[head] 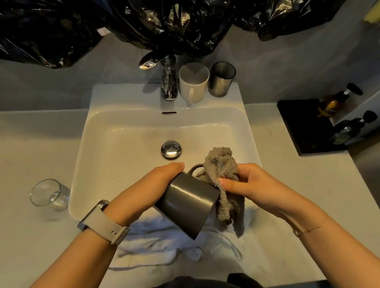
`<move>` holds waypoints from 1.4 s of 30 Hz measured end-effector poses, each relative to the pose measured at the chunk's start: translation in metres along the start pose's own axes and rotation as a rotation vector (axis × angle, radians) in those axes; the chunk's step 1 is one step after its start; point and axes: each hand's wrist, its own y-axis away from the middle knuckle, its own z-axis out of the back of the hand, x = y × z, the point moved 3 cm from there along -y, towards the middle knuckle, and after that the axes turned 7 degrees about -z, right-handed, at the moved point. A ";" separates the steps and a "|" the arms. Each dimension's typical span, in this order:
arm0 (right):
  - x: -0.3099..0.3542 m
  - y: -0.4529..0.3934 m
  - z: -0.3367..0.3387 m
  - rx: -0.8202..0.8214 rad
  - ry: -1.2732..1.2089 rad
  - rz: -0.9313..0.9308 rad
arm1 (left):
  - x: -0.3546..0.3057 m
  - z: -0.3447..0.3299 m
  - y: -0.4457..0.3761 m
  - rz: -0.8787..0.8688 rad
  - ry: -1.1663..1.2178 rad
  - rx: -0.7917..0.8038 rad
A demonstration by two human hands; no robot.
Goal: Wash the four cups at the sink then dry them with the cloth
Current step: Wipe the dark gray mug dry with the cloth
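My left hand [155, 182] grips a dark grey mug [186, 203], tilted over the front of the white sink [118, 135]. My right hand [248, 184] holds a grey cloth [221, 169] bunched against the mug's side near its handle, with a tail of cloth hanging down. A white mug [193, 82] and a dark smoked glass tumbler [222, 78] stand on the sink's back ledge right of the chrome tap [169, 81]. A clear glass [49, 193] sits on the counter left of the sink.
A white towel [160, 243] lies over the sink's front edge. A black tray [306, 127] with two pump bottles [332, 104] sits at the right. Black plastic sheeting [129, 4] hangs above the tap. The drain plug [171, 148] is in the basin.
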 end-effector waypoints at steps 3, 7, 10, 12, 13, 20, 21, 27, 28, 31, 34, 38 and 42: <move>-0.005 -0.003 -0.006 -0.099 -0.059 0.032 | -0.002 0.000 -0.002 0.018 -0.004 -0.047; -0.003 -0.009 -0.011 -0.167 -0.138 0.062 | -0.007 -0.003 -0.006 -0.019 -0.101 -0.026; -0.001 -0.014 -0.011 -0.230 0.031 0.085 | -0.008 -0.009 -0.007 -0.074 -0.204 0.036; -0.005 -0.009 -0.008 -0.150 0.071 0.059 | -0.005 -0.007 -0.009 -0.052 -0.205 0.041; -0.008 -0.006 -0.005 -0.081 0.052 0.040 | -0.004 -0.005 -0.009 -0.036 -0.187 0.035; -0.017 -0.005 -0.011 -0.150 -0.133 0.097 | -0.006 -0.005 -0.009 0.009 -0.074 0.058; -0.016 -0.006 -0.013 -0.172 -0.135 0.107 | -0.005 -0.007 -0.011 0.003 -0.098 0.068; -0.013 -0.008 -0.022 -0.327 -0.176 0.126 | -0.011 -0.002 -0.018 -0.007 -0.049 -0.001; -0.014 -0.009 -0.025 -0.392 -0.207 0.151 | -0.013 0.000 -0.018 -0.025 -0.035 -0.038; -0.011 -0.015 -0.039 -0.557 -0.366 0.170 | -0.008 0.003 -0.014 -0.105 0.074 -0.197; -0.007 -0.021 -0.051 -0.590 -0.571 0.159 | 0.010 -0.016 0.001 -0.147 0.464 -0.223; -0.001 -0.022 -0.054 -0.440 -0.522 0.122 | 0.018 -0.015 0.000 -0.241 0.624 -0.249; 0.004 -0.018 -0.041 -0.285 -0.458 -0.003 | 0.018 -0.003 -0.004 -0.343 0.476 -0.189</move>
